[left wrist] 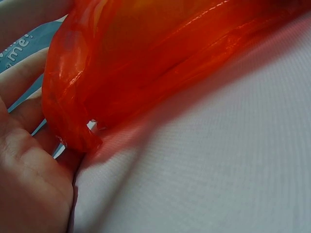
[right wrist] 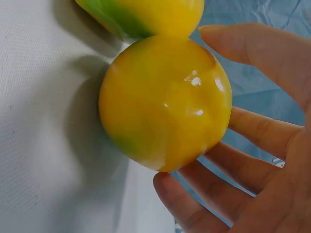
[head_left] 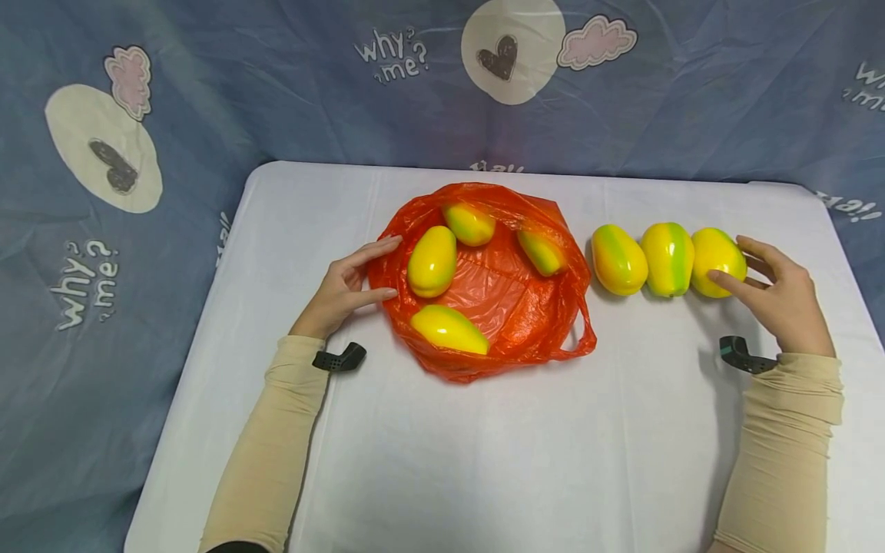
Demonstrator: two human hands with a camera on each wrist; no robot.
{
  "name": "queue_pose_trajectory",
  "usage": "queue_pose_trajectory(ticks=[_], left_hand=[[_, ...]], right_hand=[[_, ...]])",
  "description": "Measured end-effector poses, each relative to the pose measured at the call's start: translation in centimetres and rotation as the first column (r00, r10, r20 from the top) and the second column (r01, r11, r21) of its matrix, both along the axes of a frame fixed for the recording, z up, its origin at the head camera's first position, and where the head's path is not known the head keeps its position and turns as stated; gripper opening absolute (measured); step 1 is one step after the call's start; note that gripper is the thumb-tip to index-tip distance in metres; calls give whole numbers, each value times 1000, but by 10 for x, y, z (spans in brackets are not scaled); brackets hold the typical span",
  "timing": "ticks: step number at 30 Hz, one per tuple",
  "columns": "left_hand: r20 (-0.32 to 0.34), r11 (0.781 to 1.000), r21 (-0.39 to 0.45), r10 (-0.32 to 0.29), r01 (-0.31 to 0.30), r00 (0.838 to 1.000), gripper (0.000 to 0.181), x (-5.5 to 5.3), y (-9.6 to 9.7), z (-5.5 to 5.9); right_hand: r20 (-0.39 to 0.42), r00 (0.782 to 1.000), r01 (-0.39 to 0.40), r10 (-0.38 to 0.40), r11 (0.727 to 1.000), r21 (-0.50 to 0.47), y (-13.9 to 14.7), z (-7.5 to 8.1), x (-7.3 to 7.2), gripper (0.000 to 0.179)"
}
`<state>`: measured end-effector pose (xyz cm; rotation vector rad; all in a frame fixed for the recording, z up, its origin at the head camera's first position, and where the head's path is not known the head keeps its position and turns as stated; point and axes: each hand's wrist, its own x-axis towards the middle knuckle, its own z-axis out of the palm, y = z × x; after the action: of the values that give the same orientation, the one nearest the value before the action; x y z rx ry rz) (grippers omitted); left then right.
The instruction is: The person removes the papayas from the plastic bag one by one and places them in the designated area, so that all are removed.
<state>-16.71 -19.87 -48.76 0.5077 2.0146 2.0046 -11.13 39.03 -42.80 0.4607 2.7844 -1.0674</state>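
My left hand [head_left: 343, 286] is at the left edge of a red plastic bag [head_left: 501, 296], its thumb and fingers spread against the side. In the left wrist view, the fingers lie behind a fold of the thin plastic. Several glossy yellow-green mangoes, one of them a mango [head_left: 432, 261] near the left side, lie inside the wide-mouthed bag. On the right, my right hand [head_left: 784, 288] is spread around the outermost mango [head_left: 717, 262] of a row of three, which rests on the table. Its fingertips are right at the fruit's surface in the right wrist view [right wrist: 165, 104].
Beside that fruit stand the middle mango [head_left: 667, 259] and the left mango [head_left: 620, 259], close together. A bag handle [head_left: 584, 338] loops out on the right. White cloth covers the table [head_left: 512, 461]; a blue printed curtain [head_left: 311, 92] hangs behind and at the left.
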Motion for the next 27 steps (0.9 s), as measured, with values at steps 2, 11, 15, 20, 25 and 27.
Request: queue_pose_trajectory(ticks=[2,11,15,20,25,27], left_hand=[[1,1000,-1,0,0,1000,69,0,0,0],[-5,1000,-13,-3,3,1000,68,0,0,0],[2,1000,-12,-4,4,1000,68,0,0,-1],[9,1000,-21,-2,3,1000,68,1,0,-1],[14,1000,-13,1,-1,1000,69,1,0,0],[13,1000,-11,3,-3,1000,69,1,0,0]], right_hand=[[-10,1000,-2,2,1000,-1,0,0,-1,82],[-32,999,-11,11,1000,7,0,-1,-1,80],[-25,1000,-9,9,1000,8,1,-2,0,80],[-21,1000,-12,12,1000,10,2,-3,1,80],[-23,1000,-13,13,1000,5,2,-3,1,80],[-20,1000,-9,9,1000,2,3,-3,0,80]])
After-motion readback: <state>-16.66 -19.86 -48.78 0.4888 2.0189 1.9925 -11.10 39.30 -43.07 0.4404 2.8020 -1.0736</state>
